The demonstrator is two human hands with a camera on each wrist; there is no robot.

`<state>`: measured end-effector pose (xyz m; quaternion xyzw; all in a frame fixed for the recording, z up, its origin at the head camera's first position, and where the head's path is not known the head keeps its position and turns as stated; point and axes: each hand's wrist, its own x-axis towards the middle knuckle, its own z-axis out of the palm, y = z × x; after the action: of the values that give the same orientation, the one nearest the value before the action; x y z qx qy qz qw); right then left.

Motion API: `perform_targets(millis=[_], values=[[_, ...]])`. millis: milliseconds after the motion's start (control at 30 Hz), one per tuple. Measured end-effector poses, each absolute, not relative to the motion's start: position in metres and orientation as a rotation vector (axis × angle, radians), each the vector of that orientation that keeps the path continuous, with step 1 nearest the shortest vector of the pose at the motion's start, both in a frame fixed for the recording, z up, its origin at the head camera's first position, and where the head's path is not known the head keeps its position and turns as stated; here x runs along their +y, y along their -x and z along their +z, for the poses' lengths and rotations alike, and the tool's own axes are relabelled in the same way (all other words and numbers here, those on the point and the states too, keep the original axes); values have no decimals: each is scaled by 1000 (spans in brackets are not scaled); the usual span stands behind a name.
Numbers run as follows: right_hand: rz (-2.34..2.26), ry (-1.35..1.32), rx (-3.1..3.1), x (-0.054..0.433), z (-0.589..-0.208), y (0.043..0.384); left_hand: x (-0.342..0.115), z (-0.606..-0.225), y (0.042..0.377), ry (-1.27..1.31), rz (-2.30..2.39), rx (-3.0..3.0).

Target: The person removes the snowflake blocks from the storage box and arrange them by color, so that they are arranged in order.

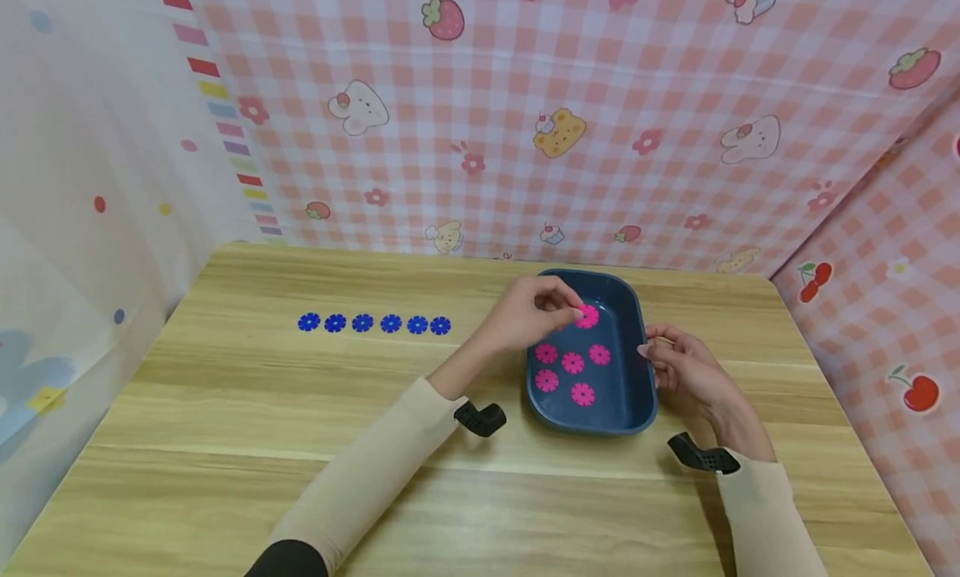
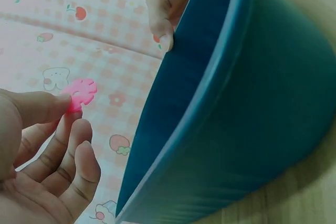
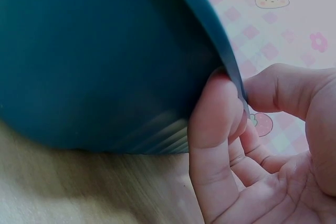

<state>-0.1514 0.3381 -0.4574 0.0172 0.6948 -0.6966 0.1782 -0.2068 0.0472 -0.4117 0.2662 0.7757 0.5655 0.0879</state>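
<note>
Between thumb and forefinger, my left hand [image 1: 531, 312] pinches a pink notched disc [image 1: 588, 316], a flower-like plastic piece. In the left wrist view this disc [image 2: 82, 95] shows above the rim level of a dark blue tub [image 2: 273, 93]. Several more pink discs [image 1: 573, 363] lie flat on the floor of the tub [image 1: 628, 393]. On the tub's right side my right hand [image 1: 693, 368] grips the wall, thumb over the rim and fingers outside, as the right wrist view shows with the tub wall [image 3: 105, 66] beside the fingers [image 3: 212, 114].
Several blue notched discs [image 1: 363, 323] lie in a straight row on the wooden table [image 1: 247, 444], left of the tub. A pink checked cloth [image 1: 495, 85] hangs behind the table's far edge. Black wrist mounts [image 1: 480, 418] stick out from both sleeves.
</note>
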Motion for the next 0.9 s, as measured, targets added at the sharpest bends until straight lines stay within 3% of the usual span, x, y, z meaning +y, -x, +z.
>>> perform_targets(millis=[900], values=[[-1981, -35, 1942, 339, -459, 151, -39, -430, 196, -444, 1773, 2288]])
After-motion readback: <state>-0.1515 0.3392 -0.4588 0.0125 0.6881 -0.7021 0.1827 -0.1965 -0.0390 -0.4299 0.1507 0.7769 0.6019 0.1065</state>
